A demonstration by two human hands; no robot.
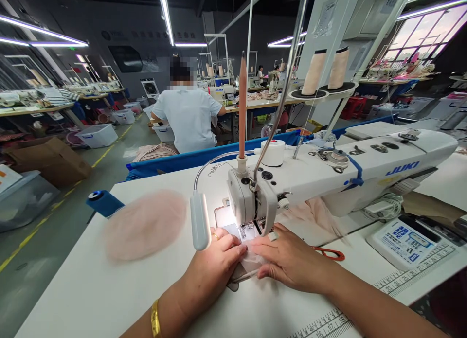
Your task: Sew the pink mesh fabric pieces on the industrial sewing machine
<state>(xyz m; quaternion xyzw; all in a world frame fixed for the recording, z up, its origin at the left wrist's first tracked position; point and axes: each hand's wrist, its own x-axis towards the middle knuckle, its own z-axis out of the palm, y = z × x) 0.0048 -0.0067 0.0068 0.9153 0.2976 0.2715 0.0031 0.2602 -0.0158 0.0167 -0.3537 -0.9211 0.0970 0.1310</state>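
A white JUKI sewing machine (pixel 328 172) stands on the white table (pixel 91 289). Under its needle lies a small piece of pale sheer fabric (pixel 251 261). My left hand (pixel 213 265), with a ring and a gold bangle, presses on the fabric's left side with its fingers together. My right hand (pixel 288 257) lies flat on the fabric's right side, fingers stretched toward the presser foot. A small lamp (pixel 200 221) on a flexible neck lights the needle area.
A pink round fabric piece (pixel 146 224) lies on the table at the left. Red-handled snips (pixel 330 253) lie by my right wrist, a control panel (pixel 404 240) farther right. Thread cones (pixel 326 70) stand behind the machine. A person in a light shirt (pixel 189 116) sits ahead, back turned.
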